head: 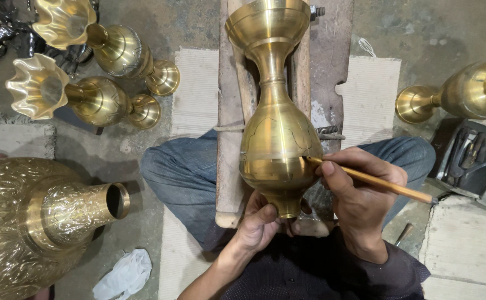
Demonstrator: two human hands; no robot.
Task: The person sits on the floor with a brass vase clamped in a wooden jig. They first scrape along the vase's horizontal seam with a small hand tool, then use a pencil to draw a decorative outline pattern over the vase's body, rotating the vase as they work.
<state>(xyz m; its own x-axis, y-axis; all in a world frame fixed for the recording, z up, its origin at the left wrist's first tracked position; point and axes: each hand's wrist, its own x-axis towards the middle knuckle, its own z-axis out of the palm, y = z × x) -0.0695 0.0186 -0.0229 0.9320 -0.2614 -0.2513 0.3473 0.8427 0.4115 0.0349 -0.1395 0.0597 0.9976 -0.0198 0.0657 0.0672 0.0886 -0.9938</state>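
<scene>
While the tall polished brass vase lies lengthwise on a worn wooden plank between the person's knees, its flared mouth points away and its narrow foot sits toward the body. The left hand cups that foot from below, fingers curled against the metal, though the thumb side is partly hidden under the vase. The right hand is closed around a thin wooden-handled stylus, pinching it near the tip, which touches the vase's widest band; the far end of the tool runs out past the wrist.

Left of the plank, two fluted-mouth brass vases lie on their sides on the grey floor, touching at their feet. A large embossed brass vessel fills the lower left corner, its body cut off by the frame. Just below it is a crumpled white cloth. At the right edge another brass vase is only half in view, beside a dark metal tray holding what may be tools, too shadowed to identify.
</scene>
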